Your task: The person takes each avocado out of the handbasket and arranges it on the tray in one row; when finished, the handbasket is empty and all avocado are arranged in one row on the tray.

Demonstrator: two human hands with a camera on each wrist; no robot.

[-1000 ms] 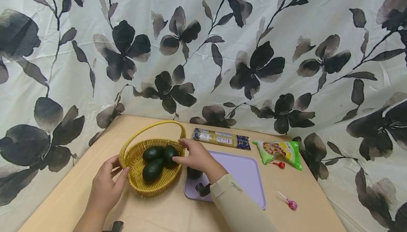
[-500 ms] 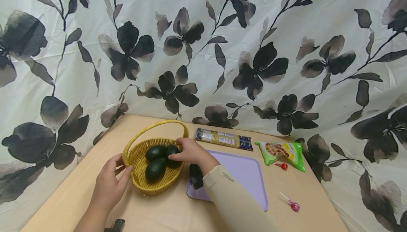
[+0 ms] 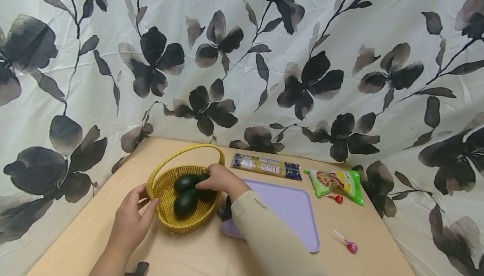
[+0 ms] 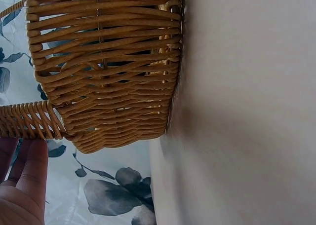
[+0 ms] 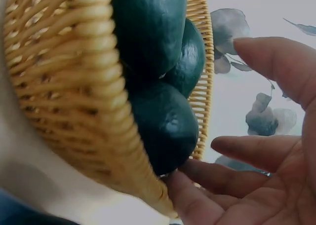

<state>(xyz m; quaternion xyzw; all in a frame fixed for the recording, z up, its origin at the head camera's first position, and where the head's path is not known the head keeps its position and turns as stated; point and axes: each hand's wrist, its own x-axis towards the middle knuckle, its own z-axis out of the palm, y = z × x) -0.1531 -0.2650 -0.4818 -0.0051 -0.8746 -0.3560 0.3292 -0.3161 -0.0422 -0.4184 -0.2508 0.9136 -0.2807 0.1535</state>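
Note:
A yellow wicker basket point(image 3: 189, 225) with an arched handle holds three dark green avocados, including a front avocado point(image 3: 185, 203) and a left rear avocado point(image 3: 186, 182). My left hand point(image 3: 130, 219) holds the basket's left side at the handle base; in the left wrist view its fingers point(image 4: 33, 168) touch the handle. My right hand point(image 3: 221, 180) reaches over the opposite rim, partly covering the right avocado point(image 5: 165, 126). The right wrist view shows its thumb and index finger spread apart, its lower fingers against that avocado and the rim.
Right of the basket lies a lilac tray point(image 3: 291, 208); a dark rounded thing point(image 3: 228, 201) on it is mostly hidden by my right wrist. Behind are a pasta packet point(image 3: 266, 166) and a green snack bag point(image 3: 336, 183). A red lollipop point(image 3: 339, 199) and a pink lollipop point(image 3: 352, 247) lie rightward.
My right hand has moved left, further over the basket and the right avocado. The left hand stays at the handle base. The head view has shifted slightly.

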